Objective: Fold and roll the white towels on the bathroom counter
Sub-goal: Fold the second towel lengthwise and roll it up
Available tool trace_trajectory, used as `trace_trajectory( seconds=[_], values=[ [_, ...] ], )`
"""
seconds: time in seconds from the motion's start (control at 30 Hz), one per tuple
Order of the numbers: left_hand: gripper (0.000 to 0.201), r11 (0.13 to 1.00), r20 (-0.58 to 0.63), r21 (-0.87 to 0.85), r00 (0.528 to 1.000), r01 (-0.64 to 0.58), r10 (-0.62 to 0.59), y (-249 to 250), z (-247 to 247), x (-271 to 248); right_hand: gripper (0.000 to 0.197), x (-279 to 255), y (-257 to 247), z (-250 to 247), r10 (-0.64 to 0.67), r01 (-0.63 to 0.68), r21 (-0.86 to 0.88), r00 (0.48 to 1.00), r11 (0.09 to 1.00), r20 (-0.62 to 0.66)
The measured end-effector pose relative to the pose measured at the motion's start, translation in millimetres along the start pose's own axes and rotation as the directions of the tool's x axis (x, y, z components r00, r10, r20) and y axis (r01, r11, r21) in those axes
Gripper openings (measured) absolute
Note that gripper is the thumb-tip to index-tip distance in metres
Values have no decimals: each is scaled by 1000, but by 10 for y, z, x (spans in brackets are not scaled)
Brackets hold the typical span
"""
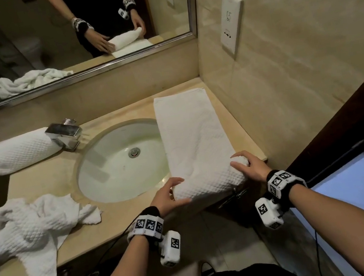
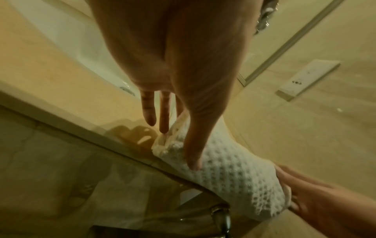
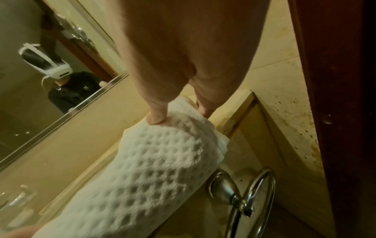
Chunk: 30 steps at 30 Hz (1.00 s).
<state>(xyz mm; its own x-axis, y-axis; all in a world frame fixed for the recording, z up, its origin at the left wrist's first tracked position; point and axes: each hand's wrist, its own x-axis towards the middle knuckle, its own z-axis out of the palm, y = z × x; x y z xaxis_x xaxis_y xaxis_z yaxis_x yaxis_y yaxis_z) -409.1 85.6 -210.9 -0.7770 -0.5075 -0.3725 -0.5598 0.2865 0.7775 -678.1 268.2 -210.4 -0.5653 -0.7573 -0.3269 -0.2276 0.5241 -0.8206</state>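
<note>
Counter (image 1: pixel 46 182): beige stone, spans mid frame of head view, wall at right.
Mirror (image 1: pixel 14 33): upper left of head view, shows both hands on the roll.
Sink (image 1: pixel 110 174): oval white basin, centre of frame, chrome faucet (image 1: pixel 64 133) at its upper left.
Folded towel (image 1: pixel 189 131): long white strip right of sink, flat from back wall toward front edge; near end wound into a roll (image 1: pixel 210 182) at lower centre-right, lying across the front edge of counter.
Crumpled towel (image 1: pixel 28 231): loose heap, lower left, one corner hanging over counter edge.
Rolled towel (image 1: pixel 19 151): finished roll, mid left, just beside faucet.
Left hand (image 1: pixel 169 196): at roll's left end, thumb along near side, fingers over top, curled round it; in left wrist view two fingers (image 2: pixel 148 111) stick out past the end, off the cloth.
Right hand (image 1: pixel 252 167): at roll's right end, fingers curled over top, thumb (image 3: pixel 155 116) pressed into waffle weave; roll lies betw. the two hands.
Towel ring (image 3: pixel 252 204): chrome, on cabinet front just below roll's right end.
</note>
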Motion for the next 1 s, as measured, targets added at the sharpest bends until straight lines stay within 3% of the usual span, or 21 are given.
trace_trajectory(
  seconds=[0.13,0.27,0.33,0.47,0.53,0.67,0.77,0.87,0.93,1.0],
  values=[
    [65,989,18,150,1000,-10,7,-1,64,76,32,19,45,92,-12,13,-95,1000,995,3],
    [55,984,-34,178,999,-19,26,13,40,86,91,-59,-23,133,9,22,-279,994,960,109],
    [51,988,-36,155,999,-16,22,32,0,70,99,-60,-19,150,30,25,-379,990,925,137],
    [54,994,-19,109,999,34,-32,38,-47,41,66,-11,31,161,-66,80,-498,997,863,46],
    [57,991,-29,118,998,65,-62,16,-46,57,58,41,28,127,-87,87,-482,996,872,22],
    [53,985,-43,-20,984,170,-171,5,-63,94,59,149,60,-17,31,-16,-335,999,942,42],
    [53,958,-69,-148,963,247,-260,19,-84,129,36,239,38,-61,98,-93,-260,995,961,6],
    [60,904,-87,-247,921,349,-380,90,-81,158,28,324,-48,-83,129,-143,-231,989,962,-75],
    [65,883,-81,-248,900,399,-429,105,-72,184,24,325,-88,-67,80,-98,-195,992,976,-100],
    [71,871,-79,-255,889,420,-451,98,-74,217,29,277,-133,-39,-71,57,-164,994,985,-84]
  ],
)
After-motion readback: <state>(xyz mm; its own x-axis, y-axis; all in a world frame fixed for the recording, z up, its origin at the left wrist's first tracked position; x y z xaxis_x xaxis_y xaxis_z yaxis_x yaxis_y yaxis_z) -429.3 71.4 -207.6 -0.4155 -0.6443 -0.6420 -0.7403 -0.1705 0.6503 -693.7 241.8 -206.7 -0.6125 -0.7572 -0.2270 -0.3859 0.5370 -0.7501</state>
